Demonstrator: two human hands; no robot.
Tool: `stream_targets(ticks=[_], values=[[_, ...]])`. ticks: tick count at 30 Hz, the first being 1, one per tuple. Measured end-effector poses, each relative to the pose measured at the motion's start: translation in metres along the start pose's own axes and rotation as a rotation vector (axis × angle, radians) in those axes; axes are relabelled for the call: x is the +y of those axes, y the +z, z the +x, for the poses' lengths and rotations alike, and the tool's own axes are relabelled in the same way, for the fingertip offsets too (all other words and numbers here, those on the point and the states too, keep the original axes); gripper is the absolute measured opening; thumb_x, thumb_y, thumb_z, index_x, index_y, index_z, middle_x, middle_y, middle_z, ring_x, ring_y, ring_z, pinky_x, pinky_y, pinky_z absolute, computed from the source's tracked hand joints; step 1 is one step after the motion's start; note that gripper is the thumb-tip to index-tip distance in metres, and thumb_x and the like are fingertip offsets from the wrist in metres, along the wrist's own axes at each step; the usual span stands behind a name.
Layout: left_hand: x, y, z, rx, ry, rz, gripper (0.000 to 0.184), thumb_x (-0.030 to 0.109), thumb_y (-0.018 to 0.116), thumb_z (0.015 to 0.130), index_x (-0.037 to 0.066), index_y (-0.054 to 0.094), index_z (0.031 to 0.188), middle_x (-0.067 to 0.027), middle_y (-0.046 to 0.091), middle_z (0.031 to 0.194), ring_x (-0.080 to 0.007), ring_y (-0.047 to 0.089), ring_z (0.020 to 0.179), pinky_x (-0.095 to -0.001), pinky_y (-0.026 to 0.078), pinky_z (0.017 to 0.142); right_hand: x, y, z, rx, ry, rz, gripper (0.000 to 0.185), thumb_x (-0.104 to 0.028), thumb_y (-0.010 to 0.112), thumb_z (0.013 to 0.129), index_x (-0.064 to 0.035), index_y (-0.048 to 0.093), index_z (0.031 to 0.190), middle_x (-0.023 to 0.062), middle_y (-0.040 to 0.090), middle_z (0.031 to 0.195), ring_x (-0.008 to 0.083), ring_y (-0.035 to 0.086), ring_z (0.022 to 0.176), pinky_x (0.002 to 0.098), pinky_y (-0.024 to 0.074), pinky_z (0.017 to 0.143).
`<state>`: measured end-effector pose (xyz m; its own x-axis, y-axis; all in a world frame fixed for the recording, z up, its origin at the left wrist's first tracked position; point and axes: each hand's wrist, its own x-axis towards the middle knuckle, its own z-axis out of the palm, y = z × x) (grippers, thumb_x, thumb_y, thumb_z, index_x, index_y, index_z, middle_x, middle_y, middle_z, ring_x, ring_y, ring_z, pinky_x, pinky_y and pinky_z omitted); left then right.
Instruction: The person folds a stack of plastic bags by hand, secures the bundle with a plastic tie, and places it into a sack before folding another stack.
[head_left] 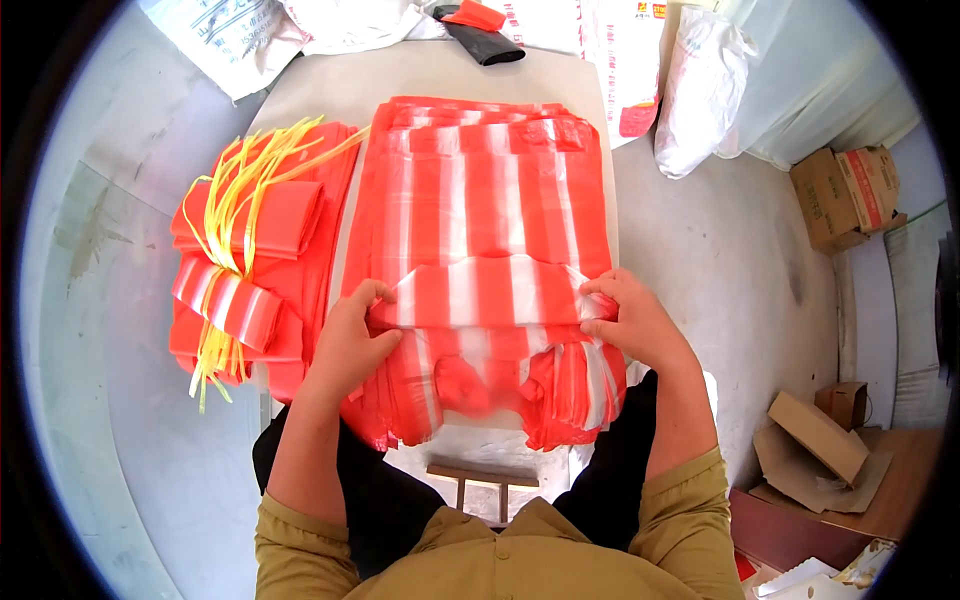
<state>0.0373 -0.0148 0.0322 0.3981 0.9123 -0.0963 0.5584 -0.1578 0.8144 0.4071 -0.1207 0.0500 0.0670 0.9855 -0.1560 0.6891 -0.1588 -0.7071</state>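
Observation:
A thick stack of red-and-white striped plastic bags (480,190) lies on the table in front of me. Across its lower part runs the folded edge of the top plastic bag (490,290). My left hand (352,335) pinches that fold at its left end, thumb and fingers closed on the film. At the right end my right hand (632,318) grips the same fold between thumb and fingers. Below the fold, bunched bag handles (570,395) hang over the near table edge. Folded red bag bundles (270,220) lie to the left, with yellow ties (245,190) draped over them.
White printed sacks (235,40) and a black roll (482,40) sit at the far table edge. A white wrapped bundle (700,90) stands at the far right. Cardboard boxes (845,195) are on the right, with an opened carton (815,455) nearer me.

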Motion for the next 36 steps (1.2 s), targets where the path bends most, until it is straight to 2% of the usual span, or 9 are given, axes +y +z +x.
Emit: stream_targets(ticks=[2,5,14,26,30,32,33,35,36], values=[[0.000,0.002,0.000,0.011,-0.028,0.000,0.032,0.000,0.067,0.080,0.004,0.059,0.111,-0.0172,0.067,0.102,-0.0358,0.063,0.102,-0.0417,0.051,0.090,0.000,0.002,0.000,0.023,-0.027,-0.026,0.040,-0.008,0.076,0.081,-0.0023,0.070,0.120,0.0115,0.061,0.123,0.0301,0.063,0.113,0.0372,0.0519,0.098],[-0.001,0.005,0.002,0.083,0.050,0.082,0.036,-0.003,0.063,0.079,0.004,0.063,0.114,-0.0167,0.068,0.107,-0.0380,0.061,0.110,-0.0437,0.049,0.096,0.003,0.006,-0.001,0.075,-0.083,-0.065,0.040,-0.004,0.075,0.080,-0.0015,0.069,0.120,0.0103,0.059,0.124,0.0295,0.063,0.111,0.0369,0.0524,0.096],[0.001,0.009,-0.001,0.154,0.172,0.258,0.045,-0.006,0.065,0.082,0.007,0.070,0.125,-0.0139,0.067,0.106,-0.0352,0.059,0.107,-0.0424,0.048,0.099,0.000,0.008,-0.003,0.201,-0.211,-0.263,0.032,0.001,0.066,0.086,-0.0074,0.073,0.117,0.0114,0.061,0.124,0.0320,0.065,0.108,0.0404,0.0546,0.089],[0.000,0.007,-0.001,0.213,0.222,0.293,0.034,-0.006,0.067,0.083,0.005,0.076,0.114,-0.0112,0.061,0.100,-0.0307,0.057,0.101,-0.0378,0.048,0.092,0.002,0.005,-0.005,0.260,-0.260,-0.232,0.030,0.004,0.069,0.087,-0.0107,0.075,0.113,0.0082,0.063,0.122,0.0312,0.061,0.114,0.0409,0.0528,0.090],[0.002,0.000,-0.001,0.228,0.262,0.276,0.027,-0.006,0.069,0.081,0.003,0.075,0.107,-0.0110,0.063,0.106,-0.0303,0.057,0.107,-0.0362,0.047,0.095,0.006,-0.001,-0.004,0.270,-0.281,-0.246,0.029,0.004,0.069,0.086,-0.0089,0.076,0.111,0.0076,0.065,0.120,0.0303,0.058,0.116,0.0406,0.0525,0.091],[-0.001,-0.001,0.000,0.267,0.366,0.249,0.024,-0.006,0.070,0.080,0.002,0.073,0.103,-0.0111,0.064,0.110,-0.0301,0.057,0.112,-0.0355,0.046,0.097,0.015,-0.010,-0.001,0.233,-0.364,-0.197,0.025,0.003,0.069,0.088,-0.0062,0.075,0.111,0.0075,0.067,0.117,0.0267,0.060,0.112,0.0382,0.0525,0.090],[-0.002,-0.005,0.000,0.205,0.368,0.155,0.021,-0.005,0.069,0.083,0.002,0.072,0.102,-0.0098,0.064,0.109,-0.0273,0.058,0.111,-0.0344,0.046,0.097,0.015,-0.014,0.000,0.215,-0.405,-0.172,0.024,0.002,0.069,0.089,-0.0049,0.074,0.111,0.0074,0.068,0.116,0.0249,0.061,0.111,0.0370,0.0525,0.090],[-0.001,-0.014,-0.001,0.080,0.367,-0.036,0.014,-0.003,0.068,0.087,0.001,0.069,0.100,-0.0071,0.065,0.108,-0.0217,0.059,0.110,-0.0320,0.046,0.096,0.009,-0.020,-0.007,0.100,-0.196,0.215,0.018,0.000,0.066,0.093,-0.0029,0.073,0.110,0.0054,0.069,0.109,0.0188,0.063,0.103,0.0337,0.0523,0.087],[0.003,-0.015,-0.002,0.040,0.235,-0.173,0.011,-0.002,0.066,0.091,0.002,0.068,0.101,-0.0052,0.064,0.105,-0.0179,0.058,0.105,-0.0300,0.046,0.093,0.005,-0.022,-0.009,0.040,-0.088,0.406,0.016,-0.002,0.065,0.095,-0.0018,0.073,0.109,0.0044,0.070,0.106,0.0158,0.063,0.099,0.0320,0.0522,0.085]])
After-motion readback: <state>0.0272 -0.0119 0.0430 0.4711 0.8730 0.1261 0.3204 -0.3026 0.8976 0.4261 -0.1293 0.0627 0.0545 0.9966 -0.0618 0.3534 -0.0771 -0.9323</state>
